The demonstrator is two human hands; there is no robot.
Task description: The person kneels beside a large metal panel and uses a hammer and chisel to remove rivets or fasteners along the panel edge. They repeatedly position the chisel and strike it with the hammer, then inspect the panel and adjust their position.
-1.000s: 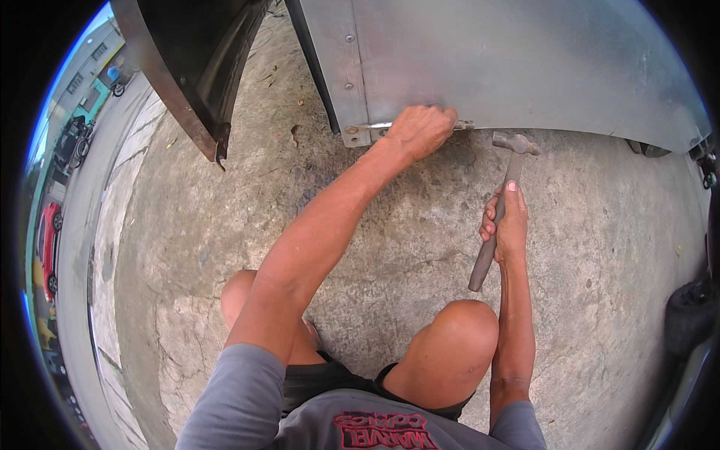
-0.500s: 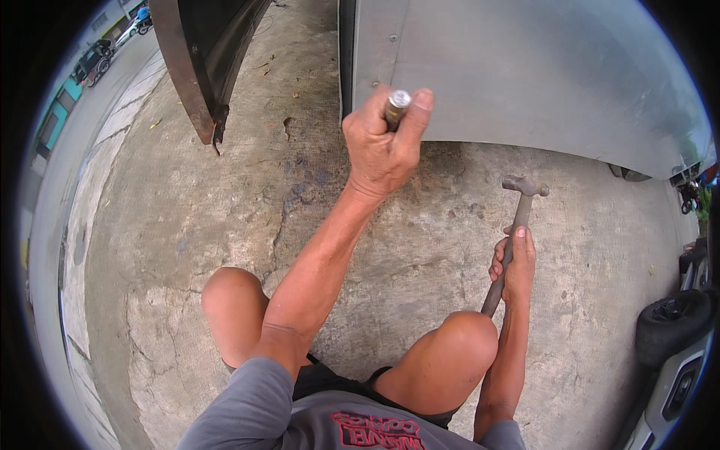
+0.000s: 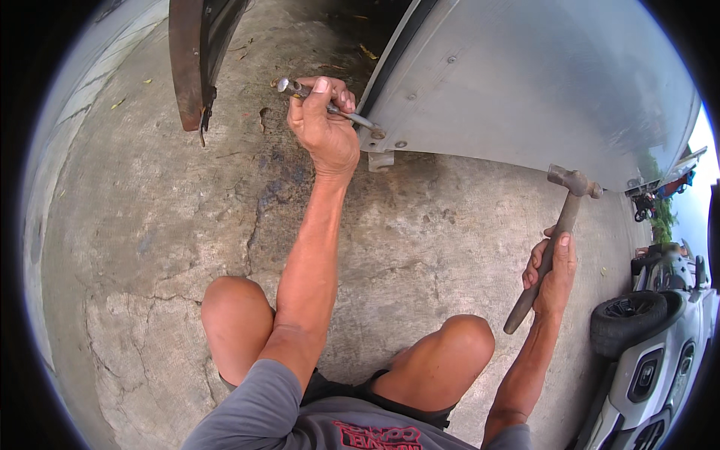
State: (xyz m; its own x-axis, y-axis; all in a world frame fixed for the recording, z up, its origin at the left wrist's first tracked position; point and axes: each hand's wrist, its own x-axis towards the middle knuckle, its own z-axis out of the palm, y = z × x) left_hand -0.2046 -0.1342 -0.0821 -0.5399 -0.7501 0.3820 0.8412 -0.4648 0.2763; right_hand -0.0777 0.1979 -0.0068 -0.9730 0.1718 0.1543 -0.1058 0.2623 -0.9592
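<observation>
My left hand [image 3: 328,141] is closed around a slim metal punch or chisel [image 3: 364,122]; its exact kind cannot be told. The tool's thick, shiny struck end points away to the left. Its thin end meets a round fastener head [image 3: 378,133] near the lower left corner of a large grey metal panel [image 3: 525,82]. Off to the right, my right hand [image 3: 553,274] grips a ball-peen hammer [image 3: 576,182] by the middle of its handle. The hammer head is up, close to the panel's lower edge in the picture and apart from the punch or chisel.
More fasteners [image 3: 412,96] run along the panel's left side, with a small bracket [image 3: 381,160] below its corner. A rusty brown metal piece [image 3: 187,75] stands at upper left. Cracked concrete [image 3: 405,255] lies underneath. A silver vehicle [image 3: 637,390] is at far right.
My left hand has moved left and turned, bringing the tool's thin end onto the fastener. The hammer has risen to the right. The view has swung, showing more of the vehicle.
</observation>
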